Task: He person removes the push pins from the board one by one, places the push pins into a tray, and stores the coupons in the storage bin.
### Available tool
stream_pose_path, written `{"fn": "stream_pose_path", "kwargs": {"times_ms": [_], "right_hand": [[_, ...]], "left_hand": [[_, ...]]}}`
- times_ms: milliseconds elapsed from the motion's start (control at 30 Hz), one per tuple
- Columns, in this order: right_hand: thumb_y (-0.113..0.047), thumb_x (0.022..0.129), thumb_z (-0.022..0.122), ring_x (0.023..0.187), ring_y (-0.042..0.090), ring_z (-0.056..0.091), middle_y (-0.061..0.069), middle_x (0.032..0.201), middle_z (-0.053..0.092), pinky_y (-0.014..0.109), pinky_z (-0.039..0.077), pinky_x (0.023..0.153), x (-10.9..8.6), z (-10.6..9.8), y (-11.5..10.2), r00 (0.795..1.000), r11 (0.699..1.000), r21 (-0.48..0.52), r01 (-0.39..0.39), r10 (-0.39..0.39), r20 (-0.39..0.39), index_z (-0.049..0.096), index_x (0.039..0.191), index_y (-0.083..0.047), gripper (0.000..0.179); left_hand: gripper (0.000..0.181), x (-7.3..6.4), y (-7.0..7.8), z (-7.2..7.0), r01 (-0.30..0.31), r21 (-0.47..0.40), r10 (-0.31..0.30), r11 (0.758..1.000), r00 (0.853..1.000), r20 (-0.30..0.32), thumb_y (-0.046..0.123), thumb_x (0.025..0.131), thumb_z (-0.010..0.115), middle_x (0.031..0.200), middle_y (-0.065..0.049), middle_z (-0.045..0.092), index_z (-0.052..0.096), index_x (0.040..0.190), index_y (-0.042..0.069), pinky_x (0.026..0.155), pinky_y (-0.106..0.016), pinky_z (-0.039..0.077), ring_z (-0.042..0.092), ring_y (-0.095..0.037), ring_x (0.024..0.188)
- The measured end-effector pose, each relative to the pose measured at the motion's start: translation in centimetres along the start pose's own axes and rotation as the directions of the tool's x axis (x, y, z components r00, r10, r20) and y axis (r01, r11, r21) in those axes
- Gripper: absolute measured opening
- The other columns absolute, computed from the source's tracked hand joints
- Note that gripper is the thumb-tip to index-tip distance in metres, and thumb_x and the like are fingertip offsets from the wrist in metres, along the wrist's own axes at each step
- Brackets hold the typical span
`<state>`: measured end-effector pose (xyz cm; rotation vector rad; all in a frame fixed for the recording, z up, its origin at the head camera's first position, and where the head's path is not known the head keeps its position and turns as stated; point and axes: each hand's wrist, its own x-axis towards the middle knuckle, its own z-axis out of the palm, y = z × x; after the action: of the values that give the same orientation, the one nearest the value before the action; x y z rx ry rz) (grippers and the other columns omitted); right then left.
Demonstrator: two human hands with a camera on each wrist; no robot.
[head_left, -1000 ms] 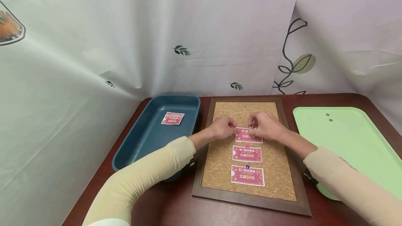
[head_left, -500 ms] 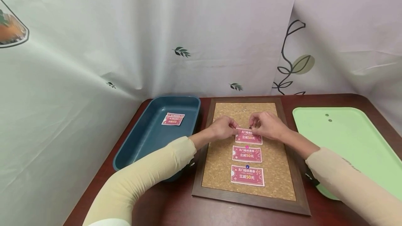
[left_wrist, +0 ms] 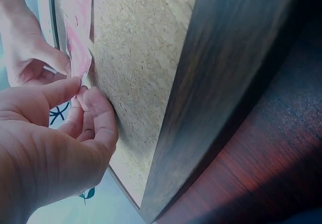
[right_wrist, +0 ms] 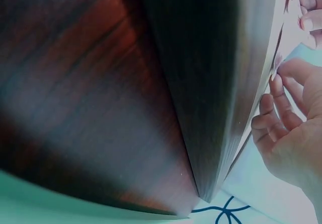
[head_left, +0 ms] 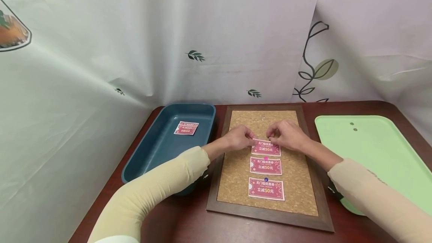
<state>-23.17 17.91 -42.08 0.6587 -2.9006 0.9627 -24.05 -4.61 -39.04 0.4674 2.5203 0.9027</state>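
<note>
A pink coupon [head_left: 266, 148] lies over the cork board [head_left: 236, 183], just above two other coupons in a column. My left hand [head_left: 239, 137] pinches its upper left corner between thumb and forefinger, as the left wrist view shows close up. At its top edge my right hand [head_left: 287, 135] pinches a small dark pushpin [head_left: 269, 137], mostly hidden by the fingertips. Below, the middle coupon [head_left: 265, 166] has a pink pushpin [head_left: 266, 158] at its top, and the lowest coupon [head_left: 266, 189] has a blue pushpin [head_left: 266, 179].
Left of the board, a dark blue tray [head_left: 152, 160] holds overlapping coupons [head_left: 186, 128]. A light green tray [head_left: 371, 153] on the right bears two small dark round things [head_left: 353, 126]. A clear pushpin [head_left: 263, 117] shows near the board's top. Patterned white sheeting hangs behind.
The upper coupon has shifted slightly down and to the left on the board, with both hands staying at its top edge. The other coupons and the trays stay put.
</note>
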Motion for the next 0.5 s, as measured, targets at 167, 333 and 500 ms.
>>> {"fn": "stream_pose_path", "kwargs": {"times_ms": [167,333,500], "right_hand": [[-0.006,0.09,0.082,0.077,0.015,0.061,-0.001,0.085,0.074,0.036,0.047,0.072,0.0,-0.1,-0.1,1.0,1.0,-0.006,0.009,-0.009,-0.009,0.08,0.093,-0.004,0.004],[-0.008,0.093,0.081,0.081,0.017,0.065,0.0,0.089,0.075,0.037,0.049,0.073,-0.2,-0.4,-0.1,1.0,1.0,0.007,-0.005,0.005,-0.017,0.08,0.096,-0.005,0.004],[-0.012,0.096,0.078,0.084,0.019,0.068,0.0,0.09,0.075,0.04,0.052,0.074,-0.4,-1.0,0.0,0.999,1.0,-0.005,-0.008,0.008,-0.031,0.078,0.095,-0.007,0.005]], "left_hand": [[0.008,0.0,0.2,-0.2,0.002,-0.008,-0.002,1.0,1.0,0.005,0.016,0.102,0.074,0.09,-0.001,0.07,0.077,0.101,0.009,0.064,-0.025,0.045,0.057,-0.013,0.074],[0.01,-0.2,0.6,-0.8,0.018,-0.005,-0.018,1.0,1.0,0.001,0.018,0.102,0.074,0.092,-0.003,0.07,0.076,0.103,0.009,0.066,-0.026,0.046,0.058,-0.014,0.077],[0.01,-0.4,0.8,-1.5,0.012,0.001,-0.012,1.0,1.0,-0.017,0.018,0.102,0.075,0.091,-0.005,0.071,0.075,0.102,0.008,0.066,-0.025,0.048,0.06,-0.014,0.078]]}}
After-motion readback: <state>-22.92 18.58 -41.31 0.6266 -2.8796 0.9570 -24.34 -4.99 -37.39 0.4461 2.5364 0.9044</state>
